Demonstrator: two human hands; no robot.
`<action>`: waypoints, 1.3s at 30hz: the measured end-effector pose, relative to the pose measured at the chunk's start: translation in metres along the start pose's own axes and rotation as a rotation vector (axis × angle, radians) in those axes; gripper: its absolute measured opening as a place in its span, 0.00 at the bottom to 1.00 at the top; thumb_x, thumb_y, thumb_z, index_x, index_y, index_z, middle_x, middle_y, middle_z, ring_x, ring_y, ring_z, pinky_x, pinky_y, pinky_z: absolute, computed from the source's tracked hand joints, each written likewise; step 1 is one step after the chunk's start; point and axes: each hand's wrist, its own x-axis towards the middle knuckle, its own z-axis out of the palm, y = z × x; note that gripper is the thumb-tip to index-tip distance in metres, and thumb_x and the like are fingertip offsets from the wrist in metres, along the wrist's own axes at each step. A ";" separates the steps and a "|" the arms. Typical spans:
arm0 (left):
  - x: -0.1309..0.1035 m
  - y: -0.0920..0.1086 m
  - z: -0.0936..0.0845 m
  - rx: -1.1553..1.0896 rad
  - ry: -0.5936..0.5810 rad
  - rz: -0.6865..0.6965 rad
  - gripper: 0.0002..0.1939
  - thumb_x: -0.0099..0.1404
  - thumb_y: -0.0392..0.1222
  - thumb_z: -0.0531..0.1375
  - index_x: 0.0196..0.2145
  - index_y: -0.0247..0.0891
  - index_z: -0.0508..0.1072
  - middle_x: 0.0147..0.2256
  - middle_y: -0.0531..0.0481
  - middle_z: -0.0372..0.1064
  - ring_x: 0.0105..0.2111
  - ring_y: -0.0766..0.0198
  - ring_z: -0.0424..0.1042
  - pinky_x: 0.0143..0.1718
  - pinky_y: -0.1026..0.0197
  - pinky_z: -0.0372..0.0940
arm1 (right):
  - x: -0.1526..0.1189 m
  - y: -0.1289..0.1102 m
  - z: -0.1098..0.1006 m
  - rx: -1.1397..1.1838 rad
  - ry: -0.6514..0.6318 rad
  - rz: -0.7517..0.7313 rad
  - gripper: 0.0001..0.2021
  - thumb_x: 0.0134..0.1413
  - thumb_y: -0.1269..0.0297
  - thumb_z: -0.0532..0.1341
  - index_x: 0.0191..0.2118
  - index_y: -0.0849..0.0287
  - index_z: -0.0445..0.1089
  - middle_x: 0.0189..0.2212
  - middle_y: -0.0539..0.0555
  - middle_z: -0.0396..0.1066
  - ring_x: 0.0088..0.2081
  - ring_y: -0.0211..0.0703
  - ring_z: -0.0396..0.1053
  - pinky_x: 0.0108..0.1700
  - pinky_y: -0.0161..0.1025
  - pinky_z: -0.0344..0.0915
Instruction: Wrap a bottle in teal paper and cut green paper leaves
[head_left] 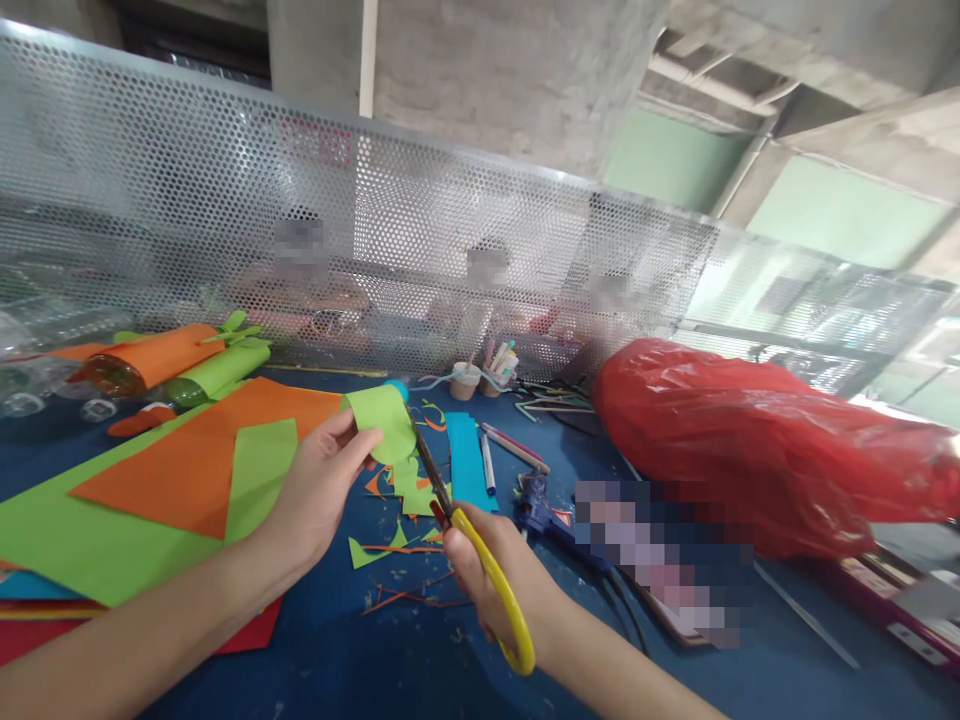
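Note:
My left hand [322, 475] pinches a small piece of lime-green paper [384, 425] with a rounded right edge, held up above the table. In my right hand [499, 565] is a pair of scissors [491, 570] with yellow handles. Their dark blades point up and left, against the paper's right edge; how far apart the blades are is hard to tell. Beneath the hands lie green paper scraps [411, 485] and thin orange offcuts. Left of my left hand, large orange sheets [180, 465] and green sheets [112, 540] overlap.
Bottles wrapped in orange paper [161, 360] and green paper [225, 370] lie at left. A blue paper strip [469, 460], a marker [488, 465], a glue gun [536, 505] and cups of pens [499, 370] are beyond. A red plastic bag [735, 440] fills the right; perforated metal panels [450, 220] stand behind.

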 end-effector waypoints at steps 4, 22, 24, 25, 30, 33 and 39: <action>0.000 -0.001 0.000 -0.017 -0.004 0.005 0.12 0.59 0.40 0.63 0.42 0.39 0.76 0.33 0.51 0.77 0.31 0.62 0.74 0.32 0.63 0.66 | 0.001 0.000 -0.001 -0.005 0.004 -0.024 0.28 0.58 0.34 0.43 0.27 0.56 0.54 0.18 0.44 0.53 0.21 0.33 0.54 0.22 0.32 0.49; 0.005 -0.004 -0.004 0.078 0.038 -0.015 0.11 0.60 0.44 0.64 0.39 0.38 0.75 0.39 0.48 0.77 0.41 0.57 0.75 0.47 0.56 0.64 | 0.001 0.002 -0.002 -0.017 -0.063 -0.059 0.29 0.57 0.32 0.42 0.29 0.57 0.57 0.18 0.45 0.56 0.21 0.35 0.57 0.22 0.32 0.51; 0.004 -0.005 -0.003 0.088 0.033 -0.001 0.13 0.59 0.45 0.64 0.41 0.39 0.75 0.40 0.47 0.77 0.42 0.56 0.75 0.47 0.54 0.64 | 0.000 0.003 -0.002 0.001 -0.093 -0.085 0.29 0.59 0.34 0.40 0.29 0.57 0.57 0.19 0.47 0.59 0.21 0.36 0.59 0.23 0.33 0.54; 0.004 -0.005 -0.002 0.096 0.027 0.012 0.14 0.59 0.45 0.64 0.42 0.39 0.75 0.41 0.47 0.77 0.43 0.55 0.74 0.48 0.53 0.64 | 0.000 0.003 -0.002 0.005 -0.110 -0.101 0.29 0.61 0.36 0.39 0.29 0.57 0.58 0.19 0.48 0.60 0.22 0.36 0.60 0.23 0.33 0.56; 0.000 -0.004 0.000 0.187 0.027 0.060 0.13 0.58 0.46 0.65 0.40 0.39 0.75 0.42 0.47 0.77 0.45 0.54 0.74 0.47 0.54 0.65 | -0.003 0.002 -0.003 -0.014 -0.162 -0.175 0.33 0.62 0.37 0.34 0.31 0.59 0.63 0.26 0.54 0.66 0.25 0.38 0.62 0.27 0.35 0.61; -0.001 -0.003 0.001 0.221 0.001 0.058 0.13 0.58 0.46 0.65 0.40 0.39 0.75 0.42 0.48 0.77 0.44 0.54 0.75 0.47 0.54 0.65 | -0.004 -0.003 -0.006 -0.032 -0.144 -0.158 0.35 0.61 0.36 0.34 0.35 0.60 0.64 0.30 0.56 0.67 0.27 0.40 0.63 0.30 0.37 0.63; -0.001 0.000 0.001 0.243 -0.002 0.063 0.13 0.58 0.46 0.65 0.40 0.39 0.75 0.42 0.47 0.77 0.44 0.54 0.75 0.47 0.54 0.66 | -0.005 -0.007 -0.008 -0.021 -0.156 -0.131 0.33 0.63 0.39 0.34 0.34 0.60 0.66 0.30 0.55 0.67 0.27 0.39 0.62 0.30 0.36 0.63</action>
